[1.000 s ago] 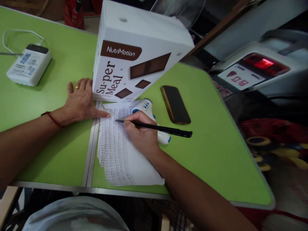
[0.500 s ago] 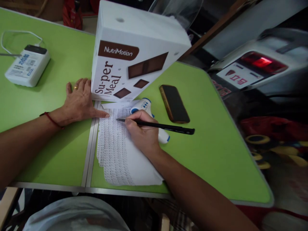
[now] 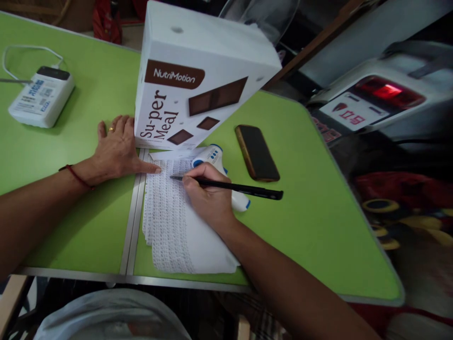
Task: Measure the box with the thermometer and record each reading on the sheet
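**Right hand [image 3: 212, 198] grips black pen [image 3: 247, 189] over written sheets [image 3: 170, 226]**

The pen's point meets, or nearly meets, the rows of handwriting on the sheets, which lie on the green table [image 3: 311, 231]. The left hand [image 3: 117, 150] lies open, palm down, its thumb on the sheets' edge, fingertips just beside a white box [image 3: 180, 99]. A phone [image 3: 257, 152] lies near the right hand.

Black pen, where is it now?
In the head view, the pen is in the right hand, its tip at the written paper, right of the left thumb.
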{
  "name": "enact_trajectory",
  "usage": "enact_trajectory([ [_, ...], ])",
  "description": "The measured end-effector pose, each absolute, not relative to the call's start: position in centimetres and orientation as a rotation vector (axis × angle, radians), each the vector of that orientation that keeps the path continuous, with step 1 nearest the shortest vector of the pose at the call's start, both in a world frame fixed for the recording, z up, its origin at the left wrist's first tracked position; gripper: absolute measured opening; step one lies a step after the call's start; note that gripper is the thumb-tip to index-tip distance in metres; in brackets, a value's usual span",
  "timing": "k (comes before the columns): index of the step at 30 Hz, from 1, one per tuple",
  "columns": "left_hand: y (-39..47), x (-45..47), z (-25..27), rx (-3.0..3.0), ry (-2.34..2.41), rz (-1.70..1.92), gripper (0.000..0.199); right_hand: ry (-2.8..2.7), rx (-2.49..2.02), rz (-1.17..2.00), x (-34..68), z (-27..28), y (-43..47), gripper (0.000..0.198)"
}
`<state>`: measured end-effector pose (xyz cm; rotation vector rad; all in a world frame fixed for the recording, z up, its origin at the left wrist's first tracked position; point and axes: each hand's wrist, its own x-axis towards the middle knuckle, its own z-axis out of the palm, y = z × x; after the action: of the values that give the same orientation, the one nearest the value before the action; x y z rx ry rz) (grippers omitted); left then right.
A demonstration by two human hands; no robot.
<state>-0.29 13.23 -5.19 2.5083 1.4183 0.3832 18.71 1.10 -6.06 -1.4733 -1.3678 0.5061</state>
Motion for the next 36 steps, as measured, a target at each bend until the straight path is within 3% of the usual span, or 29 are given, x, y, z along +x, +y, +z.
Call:
enact_trajectory([
  [36, 12.9, 0.2, -4.4, 2.468, 1.471, 0.331, 0.138, -1.413, -1.452, 0.540, 18.6, -6.0, 1.0, 0.009],
])
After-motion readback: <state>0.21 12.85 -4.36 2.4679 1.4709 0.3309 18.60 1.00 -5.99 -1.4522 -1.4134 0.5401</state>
